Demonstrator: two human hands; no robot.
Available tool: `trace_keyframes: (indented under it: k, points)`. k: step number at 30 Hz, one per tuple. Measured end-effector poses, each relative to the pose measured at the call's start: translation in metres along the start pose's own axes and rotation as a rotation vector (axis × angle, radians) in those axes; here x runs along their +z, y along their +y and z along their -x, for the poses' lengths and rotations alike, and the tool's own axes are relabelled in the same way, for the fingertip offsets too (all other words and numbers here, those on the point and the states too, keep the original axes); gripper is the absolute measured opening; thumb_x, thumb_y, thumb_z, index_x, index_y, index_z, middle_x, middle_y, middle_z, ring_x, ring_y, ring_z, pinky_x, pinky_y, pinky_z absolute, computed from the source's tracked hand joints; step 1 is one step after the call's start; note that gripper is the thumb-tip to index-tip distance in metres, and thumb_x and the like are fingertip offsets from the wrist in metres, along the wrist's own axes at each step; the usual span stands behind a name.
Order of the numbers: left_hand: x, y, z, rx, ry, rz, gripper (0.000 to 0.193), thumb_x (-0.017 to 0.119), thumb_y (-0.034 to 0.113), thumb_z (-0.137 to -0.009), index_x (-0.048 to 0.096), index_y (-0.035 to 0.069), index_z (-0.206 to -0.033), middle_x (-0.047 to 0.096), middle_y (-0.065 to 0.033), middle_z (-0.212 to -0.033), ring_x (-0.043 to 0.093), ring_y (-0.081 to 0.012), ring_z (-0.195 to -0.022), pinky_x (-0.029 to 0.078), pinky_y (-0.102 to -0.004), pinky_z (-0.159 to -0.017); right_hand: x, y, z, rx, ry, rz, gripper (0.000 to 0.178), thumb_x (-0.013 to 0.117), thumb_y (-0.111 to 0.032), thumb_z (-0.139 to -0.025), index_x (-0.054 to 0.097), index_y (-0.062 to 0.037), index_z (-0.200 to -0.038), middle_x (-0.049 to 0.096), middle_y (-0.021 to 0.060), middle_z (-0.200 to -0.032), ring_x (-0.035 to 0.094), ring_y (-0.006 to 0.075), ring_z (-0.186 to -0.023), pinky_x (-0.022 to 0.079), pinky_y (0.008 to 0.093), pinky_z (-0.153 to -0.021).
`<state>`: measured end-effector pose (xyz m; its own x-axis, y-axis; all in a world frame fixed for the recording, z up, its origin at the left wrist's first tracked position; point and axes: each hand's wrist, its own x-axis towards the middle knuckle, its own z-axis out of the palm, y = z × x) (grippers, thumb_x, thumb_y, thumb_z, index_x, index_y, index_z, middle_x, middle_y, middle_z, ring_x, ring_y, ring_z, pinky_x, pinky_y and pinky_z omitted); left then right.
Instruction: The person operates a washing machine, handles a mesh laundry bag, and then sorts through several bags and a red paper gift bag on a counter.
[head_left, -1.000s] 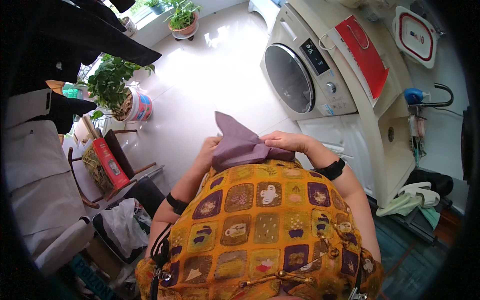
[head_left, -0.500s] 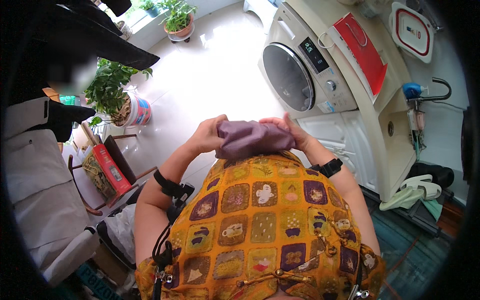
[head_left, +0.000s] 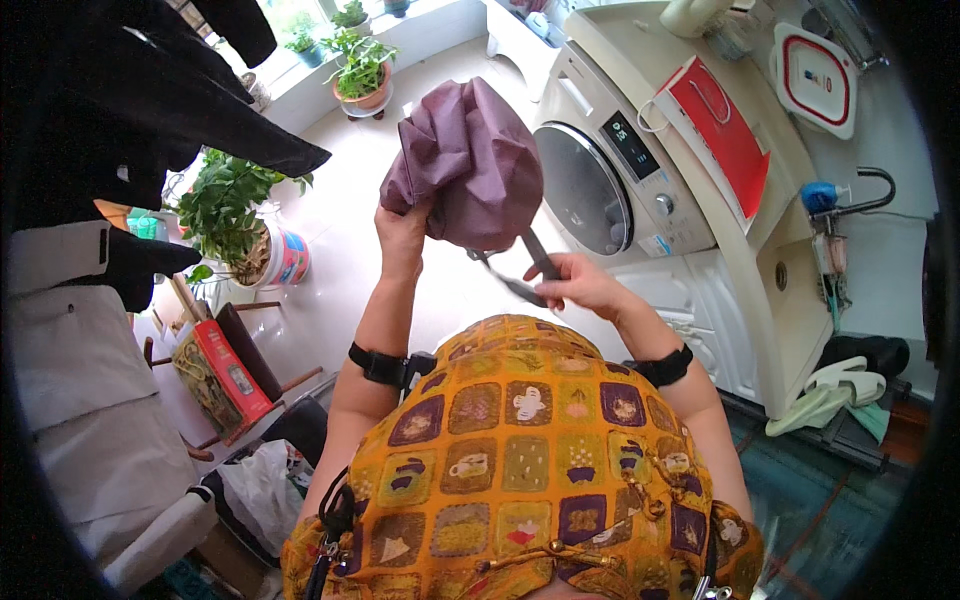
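My left hand (head_left: 402,236) is raised in front of me and grips a bunched mauve cloth (head_left: 468,160) by its lower left edge. Lower and to the right, my right hand (head_left: 576,282) pinches a dark strap (head_left: 520,268) that hangs from the cloth's underside. The cloth hangs in folds between the two hands, in front of the washing machine door. Both forearms wear black wristbands. My patterned orange garment (head_left: 520,450) fills the lower middle of the view.
A white front-loading washing machine (head_left: 620,170) stands ahead on the right, a red bag (head_left: 725,130) lying on top. Potted plants (head_left: 245,215) stand left and by the window. Dark garments (head_left: 150,110) hang upper left. A chair with a red box (head_left: 232,372) is lower left.
Both hands lifted the mauve cloth from chest height to well above my front. The right hand let go of the bundle and now holds its dark strap.
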<state>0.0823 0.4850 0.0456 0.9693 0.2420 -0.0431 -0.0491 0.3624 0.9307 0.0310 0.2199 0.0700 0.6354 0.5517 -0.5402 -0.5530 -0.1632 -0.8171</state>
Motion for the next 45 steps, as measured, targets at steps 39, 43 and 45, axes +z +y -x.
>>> trace_keyframes:
  k: [39, 43, 45]
  points:
    - [0.014, -0.005, 0.057, 0.009, -0.104, 0.319, 0.068, 0.077, 0.020, -0.077, 0.038, 0.007, -0.132, 0.052, -0.0071, -0.124, 0.049, -0.0188, -0.118, 0.039, -0.0370, -0.105, 0.078, -0.050, -0.048, -0.944, 0.382, 0.830, 0.050, 0.064, -0.001, -0.077, 0.049, -0.0022, -0.125, 0.059, 0.0137, -0.107, 0.061, 0.0278, -0.094, 0.048, 0.0344, -0.083]
    - [0.011, -0.016, 0.056, 0.067, -0.026, 0.154, 0.055, 0.069, 0.019, -0.084, 0.041, 0.009, -0.131, 0.052, -0.0066, -0.125, 0.050, -0.0194, -0.118, 0.040, -0.0360, -0.103, 0.089, -0.044, -0.043, -0.957, 0.305, 0.956, 0.070, 0.077, -0.011, -0.071, 0.043, -0.0046, -0.131, 0.052, 0.0144, -0.116, 0.056, 0.0345, -0.102, 0.045, 0.0381, -0.088]
    - [0.014, -0.024, 0.057, 0.039, -0.057, 0.087, 0.050, 0.063, 0.019, -0.089, 0.042, 0.009, -0.133, 0.052, -0.0073, -0.128, 0.050, -0.0214, -0.119, 0.040, -0.0361, -0.103, 0.088, -0.032, -0.047, -0.962, 0.374, 0.969, 0.077, 0.083, -0.018, -0.068, 0.042, -0.0042, -0.131, 0.053, 0.0152, -0.114, 0.056, 0.0348, -0.102, 0.046, 0.0391, -0.087]
